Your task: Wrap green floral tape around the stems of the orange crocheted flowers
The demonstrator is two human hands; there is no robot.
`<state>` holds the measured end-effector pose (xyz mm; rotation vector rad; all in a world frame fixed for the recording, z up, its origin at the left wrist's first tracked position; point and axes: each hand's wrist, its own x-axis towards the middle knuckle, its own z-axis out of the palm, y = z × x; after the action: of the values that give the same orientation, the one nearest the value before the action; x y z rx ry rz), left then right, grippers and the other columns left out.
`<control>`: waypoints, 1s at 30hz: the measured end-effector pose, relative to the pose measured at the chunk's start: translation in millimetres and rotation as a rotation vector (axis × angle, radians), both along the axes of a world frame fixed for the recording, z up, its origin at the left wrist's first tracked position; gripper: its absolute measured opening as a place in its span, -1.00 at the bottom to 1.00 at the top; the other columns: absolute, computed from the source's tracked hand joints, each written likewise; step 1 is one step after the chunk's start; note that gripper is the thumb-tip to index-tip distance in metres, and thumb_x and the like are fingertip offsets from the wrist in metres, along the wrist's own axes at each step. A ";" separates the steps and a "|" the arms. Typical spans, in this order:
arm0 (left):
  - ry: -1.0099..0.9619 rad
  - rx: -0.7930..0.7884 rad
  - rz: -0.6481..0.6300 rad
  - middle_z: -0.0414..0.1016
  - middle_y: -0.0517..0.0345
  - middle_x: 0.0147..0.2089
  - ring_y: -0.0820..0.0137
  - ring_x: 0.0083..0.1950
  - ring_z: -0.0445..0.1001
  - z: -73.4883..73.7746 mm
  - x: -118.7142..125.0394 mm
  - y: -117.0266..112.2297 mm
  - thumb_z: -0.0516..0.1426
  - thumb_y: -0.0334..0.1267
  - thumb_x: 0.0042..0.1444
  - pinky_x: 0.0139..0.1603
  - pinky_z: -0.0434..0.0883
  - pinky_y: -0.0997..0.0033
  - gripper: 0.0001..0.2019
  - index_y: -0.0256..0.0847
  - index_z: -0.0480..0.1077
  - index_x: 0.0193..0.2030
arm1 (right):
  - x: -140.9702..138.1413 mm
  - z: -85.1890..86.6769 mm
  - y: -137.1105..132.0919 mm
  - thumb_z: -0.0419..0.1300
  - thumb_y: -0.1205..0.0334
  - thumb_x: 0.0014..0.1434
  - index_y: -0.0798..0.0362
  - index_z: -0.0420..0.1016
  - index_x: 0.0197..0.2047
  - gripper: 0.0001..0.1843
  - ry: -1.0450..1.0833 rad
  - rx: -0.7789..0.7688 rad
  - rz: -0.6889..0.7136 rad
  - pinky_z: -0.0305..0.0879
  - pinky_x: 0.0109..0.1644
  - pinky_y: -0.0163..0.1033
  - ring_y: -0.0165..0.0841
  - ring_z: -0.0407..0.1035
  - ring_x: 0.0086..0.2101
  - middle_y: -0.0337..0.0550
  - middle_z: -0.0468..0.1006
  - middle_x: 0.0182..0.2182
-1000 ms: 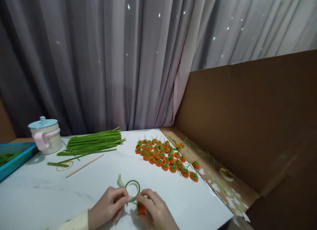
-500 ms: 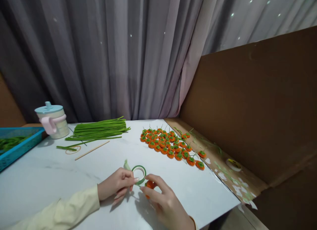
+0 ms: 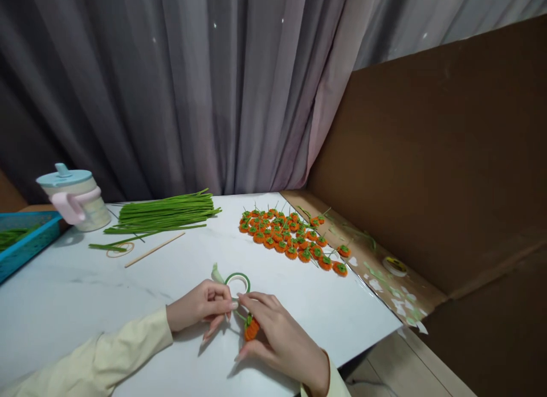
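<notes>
My left hand (image 3: 200, 307) pinches the near edge of a green tape roll (image 3: 237, 281) standing on the white table (image 3: 85, 294). My right hand (image 3: 280, 339) meets it fingertip to fingertip and holds a small orange flower (image 3: 251, 328) with a green stem. The flower hangs just below my right fingers. A pale strip of tape sticks up behind the roll. Both sleeves are cream.
Several orange flowers (image 3: 290, 237) lie in a heap at the far right of the table. A bundle of green stems (image 3: 164, 212), a wooden stick (image 3: 154, 249), a lidded cup (image 3: 74, 196) and a blue tray (image 3: 25, 243) stand at the left. A cardboard wall (image 3: 427, 169) closes the right side.
The view has tilted down and my arms show further in. The orange flower has turned in my right hand and now hangs below the fingers, which have come together with the left at the roll.
</notes>
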<state>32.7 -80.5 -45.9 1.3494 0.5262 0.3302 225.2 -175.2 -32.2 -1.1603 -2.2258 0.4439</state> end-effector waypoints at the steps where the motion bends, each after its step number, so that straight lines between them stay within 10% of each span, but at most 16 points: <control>1: 0.000 0.009 0.001 0.28 0.31 -0.79 0.59 -0.79 0.20 -0.4 0.1 -0.3 0.24 0.02 0.00 -0.72 -0.10 0.60 -0.60 -0.30 0.29 -0.51 | -0.4 -0.2 -0.2 0.23 0.04 0.13 0.10 0.21 0.18 -0.39 -0.008 -0.003 -0.002 0.30 0.02 -0.10 -0.15 0.32 -0.02 0.09 0.46 -0.05; 6: 0.031 -0.016 0.024 0.24 0.32 -0.82 0.58 -0.82 0.17 -0.3 0.7 -0.2 0.25 0.05 -0.03 -0.76 -0.08 0.60 -0.58 -0.31 0.32 -0.54 | 0.0 -5.7 -2.4 0.03 0.24 0.29 0.09 0.21 0.16 -0.62 0.020 -0.006 -0.039 0.34 -0.11 -0.16 -0.25 0.37 -0.22 0.00 0.49 -0.21; 12: 0.039 -0.201 -0.044 0.20 0.27 -0.86 0.57 -0.88 0.08 3.8 2.2 2.3 0.23 0.06 -0.04 -0.86 -0.10 0.60 -0.55 -0.32 0.32 -0.62 | 1.2 -10.0 0.3 -0.15 0.63 0.15 -0.08 0.13 0.26 -0.32 0.029 0.178 0.029 0.34 -0.10 -0.14 -0.24 0.25 -0.12 0.00 0.36 -0.05; 20: -0.028 -0.228 0.165 0.44 0.12 -0.65 0.55 -0.74 0.33 2.0 8.5 -3.3 0.27 -0.04 -0.05 -0.80 0.03 0.69 -0.62 -0.36 0.31 -0.53 | 2.2 -3.7 -0.3 -0.11 0.62 0.14 -0.08 0.12 0.28 -0.30 0.042 0.186 0.065 0.35 -0.01 -0.09 -0.21 0.17 -0.01 0.01 0.29 0.07; 24: -0.015 -0.192 0.189 0.47 0.10 -0.62 0.44 -0.65 0.45 3.5 9.3 -4.8 0.24 -0.12 -0.03 -0.79 0.08 0.70 -0.64 -0.38 0.39 -0.20 | 2.3 -7.4 1.3 -0.11 0.64 0.12 -0.01 0.00 0.33 -0.26 0.075 0.261 0.069 0.35 -0.01 -0.08 -0.22 0.18 -0.02 0.02 0.37 0.01; 30: -0.002 -0.204 0.209 0.40 0.23 -0.71 0.50 -0.74 0.32 6.2 9.5 -4.8 0.14 -0.27 -0.02 -0.77 0.12 0.69 -0.58 -0.34 0.26 0.01 | -6.0 -4.0 -1.5 -0.10 0.67 0.11 0.07 0.35 0.06 -0.47 0.085 0.391 0.111 0.38 -0.05 -0.17 -0.28 0.25 -0.08 -0.05 0.50 -0.17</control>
<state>42.3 -85.3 -39.6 1.0995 0.6834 0.4365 219.1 -176.7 -36.3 -0.8019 -2.1821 0.0893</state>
